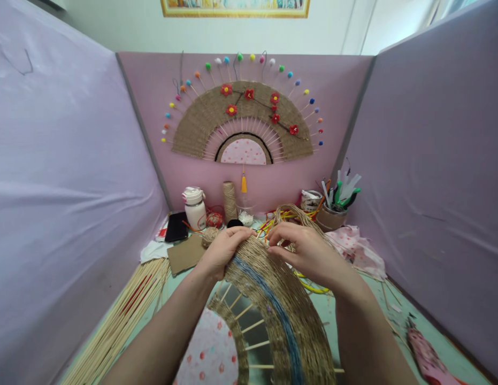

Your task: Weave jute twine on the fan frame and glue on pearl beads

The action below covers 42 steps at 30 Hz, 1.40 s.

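Observation:
A half-round woven twine fan (308,299) stands tilted in front of me, with a blue band through its brown weave. Thin wooden sticks (243,311) bridge the gap to its inner half-circle of white cloth (208,350) with red dots. My left hand (227,247) is closed on the fan's upper left edge, thumb in front. Just to the right, my right hand (300,248) has its fingers curled in a pinch at the top edge, seemingly on a strand of twine. A loose hank of twine (300,214) lies behind that hand.
A finished-looking fan (200,115) with red flowers hangs on the pink back panel. Bamboo sticks (124,315), cardboard (186,255), a phone (177,227) and a white bottle (194,208) lie left. A tool pot (332,216), dotted cloth (359,248) and pink-handled tool (427,353) are right.

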### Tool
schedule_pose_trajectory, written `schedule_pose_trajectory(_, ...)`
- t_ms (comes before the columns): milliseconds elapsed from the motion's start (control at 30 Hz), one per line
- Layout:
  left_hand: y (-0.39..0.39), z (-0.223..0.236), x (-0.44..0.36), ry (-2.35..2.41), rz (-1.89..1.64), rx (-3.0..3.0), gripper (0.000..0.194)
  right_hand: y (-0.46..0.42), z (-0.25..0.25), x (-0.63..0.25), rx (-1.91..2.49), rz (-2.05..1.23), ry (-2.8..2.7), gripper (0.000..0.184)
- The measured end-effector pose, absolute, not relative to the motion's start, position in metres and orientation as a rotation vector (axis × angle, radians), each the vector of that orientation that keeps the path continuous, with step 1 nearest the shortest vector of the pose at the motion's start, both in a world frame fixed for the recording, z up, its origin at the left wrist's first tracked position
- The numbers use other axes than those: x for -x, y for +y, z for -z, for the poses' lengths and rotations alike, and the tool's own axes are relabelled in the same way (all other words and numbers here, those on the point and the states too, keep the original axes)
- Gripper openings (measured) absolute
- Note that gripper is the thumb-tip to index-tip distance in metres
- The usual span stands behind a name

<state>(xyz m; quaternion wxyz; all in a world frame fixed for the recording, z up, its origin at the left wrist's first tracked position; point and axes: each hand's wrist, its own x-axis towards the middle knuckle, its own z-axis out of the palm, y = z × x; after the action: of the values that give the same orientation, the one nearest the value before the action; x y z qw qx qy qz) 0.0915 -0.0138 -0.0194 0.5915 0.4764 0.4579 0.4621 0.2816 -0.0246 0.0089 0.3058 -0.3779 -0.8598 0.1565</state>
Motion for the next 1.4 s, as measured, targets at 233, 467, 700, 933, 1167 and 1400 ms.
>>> schedule_pose_trajectory(233, -0.013, 0.019, -0.092, 1.069, -1.075, -1.146, 0.023, -0.026, -0.008, -0.282, 1.053, -0.370, -2.268, 0.011)
schedule_pose_trajectory(467, -0.011, 0.021, -0.086, 1.059, -1.097, -1.113, 0.021, -0.029, -0.008, -0.287, 1.022, -0.358, -2.332, 0.013)
schedule_pose_trajectory(700, -0.011, 0.018, -0.084, 1.048, -1.100, -1.091, 0.021, -0.035, -0.007, -0.283, 1.216, -0.180, -2.321, 0.016)
schedule_pose_trajectory(933, -0.013, 0.016, -0.082, 1.044, -1.087, -1.100, 0.023, -0.024, -0.004, -0.289, 1.162, -0.452, -2.280, 0.014)
schedule_pose_trajectory(1167, -0.015, 0.012, -0.080, 0.988, -1.050, -1.051, 0.025, -0.016, -0.003, -0.290, 1.003, -0.737, -2.309, 0.009)
schedule_pose_trajectory(1400, -0.018, 0.010, -0.078, 0.954, -0.846, -1.084, 0.030, -0.012, -0.003, -0.290, 0.948, -0.799, -2.348, 0.010)
